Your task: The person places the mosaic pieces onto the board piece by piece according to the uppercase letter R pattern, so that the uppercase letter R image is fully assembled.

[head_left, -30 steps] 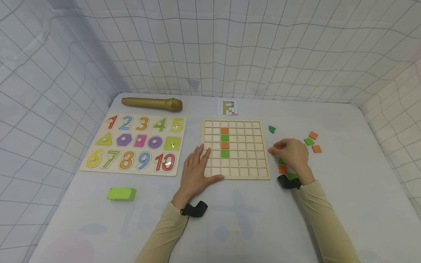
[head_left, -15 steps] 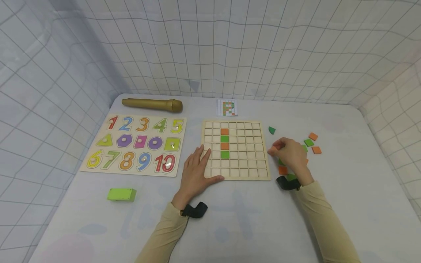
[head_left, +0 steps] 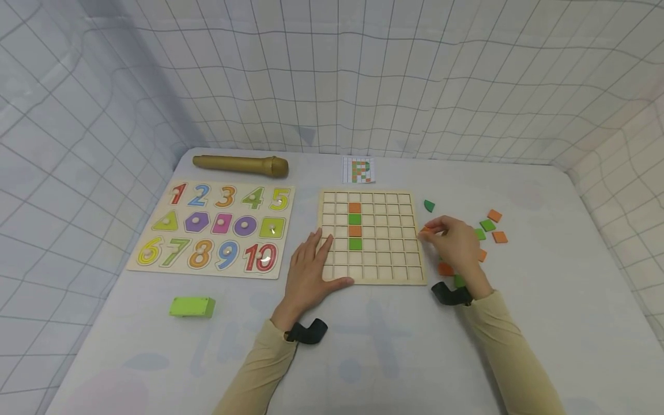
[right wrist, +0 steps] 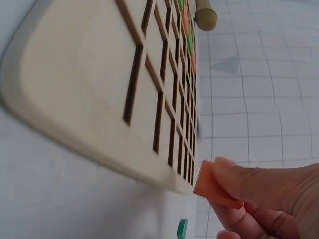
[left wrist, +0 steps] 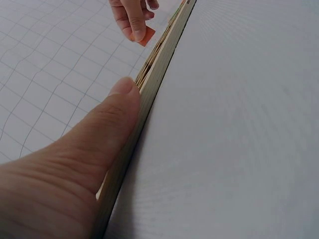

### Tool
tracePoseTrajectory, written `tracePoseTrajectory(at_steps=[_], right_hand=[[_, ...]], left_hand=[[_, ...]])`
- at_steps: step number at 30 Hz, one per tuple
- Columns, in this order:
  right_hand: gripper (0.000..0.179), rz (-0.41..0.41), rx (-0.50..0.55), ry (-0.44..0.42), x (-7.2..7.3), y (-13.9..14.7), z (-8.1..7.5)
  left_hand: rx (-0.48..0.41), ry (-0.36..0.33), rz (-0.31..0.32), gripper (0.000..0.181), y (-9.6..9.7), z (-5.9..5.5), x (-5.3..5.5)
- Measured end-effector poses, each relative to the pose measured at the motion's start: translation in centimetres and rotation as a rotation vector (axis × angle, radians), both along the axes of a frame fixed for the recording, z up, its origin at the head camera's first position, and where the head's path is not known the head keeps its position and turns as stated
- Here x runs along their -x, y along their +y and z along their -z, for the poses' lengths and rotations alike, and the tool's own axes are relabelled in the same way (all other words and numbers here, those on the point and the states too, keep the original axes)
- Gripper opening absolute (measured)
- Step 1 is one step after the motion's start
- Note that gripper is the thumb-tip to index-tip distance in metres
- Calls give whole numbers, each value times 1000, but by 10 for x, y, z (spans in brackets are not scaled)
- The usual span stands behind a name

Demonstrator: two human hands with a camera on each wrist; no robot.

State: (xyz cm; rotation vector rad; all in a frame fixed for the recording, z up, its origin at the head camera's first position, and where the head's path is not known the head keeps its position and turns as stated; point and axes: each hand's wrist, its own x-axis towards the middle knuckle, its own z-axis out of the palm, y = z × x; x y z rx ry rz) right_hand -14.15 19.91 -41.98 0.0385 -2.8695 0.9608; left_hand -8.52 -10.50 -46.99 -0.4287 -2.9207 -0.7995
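Observation:
My right hand (head_left: 457, 243) pinches an orange square tile (right wrist: 212, 188) between thumb and fingers, just beside the right edge of a wooden grid board (head_left: 382, 281). In the right wrist view the tile is held tilted, off the table. My left hand (head_left: 306, 272) rests on the board's lower left corner with fingers spread and straight; its thumb (left wrist: 112, 119) lies along the near edge. One column of the board holds orange and green tiles, such as a green tile (head_left: 355, 244). Several loose tiles lie about the right hand, partly hidden by it, including an orange tile (head_left: 500, 237).
A dark green quarter-round piece (head_left: 429, 206) lies right of the board. Behind the board is a small pattern card (head_left: 358, 169). To the left are a number puzzle board (head_left: 207, 231), a gold microphone-shaped object (head_left: 238, 165) and a light green block (head_left: 192, 306).
My right hand has shifted slightly left with the orange tile, up to the board's right edge. The left hand has stayed in place on the board.

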Motion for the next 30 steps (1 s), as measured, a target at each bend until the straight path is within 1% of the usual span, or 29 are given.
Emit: tracePoseTrajectory(at_steps=[5,7,12,15,22,26,30], right_hand=[[24,-78,44,54,-1,-17,-5],[23,-112,69,45,-2,-25,-6],[21,-178,117,-22,-4,-47,-8],[20,-225,124,-47,-5,-58,-7],[14,-357,122,-58,-7,-81,-4],[12,-403,120,-75,-9,-90,-1],[11,-424,118,-95,-10,-95,1]], left_hand=[[1,-1,-2,101,0,0,0],[0,-2,-3,101,0,1,0],[0,-3,-4,101,0,0,0],[2,-4,-4,100,0,-1,0],[2,1,-3,101,0,-1,0],[-1,12,-3,100,0,0,0],[-9,18,-2,100,0,0,0]])
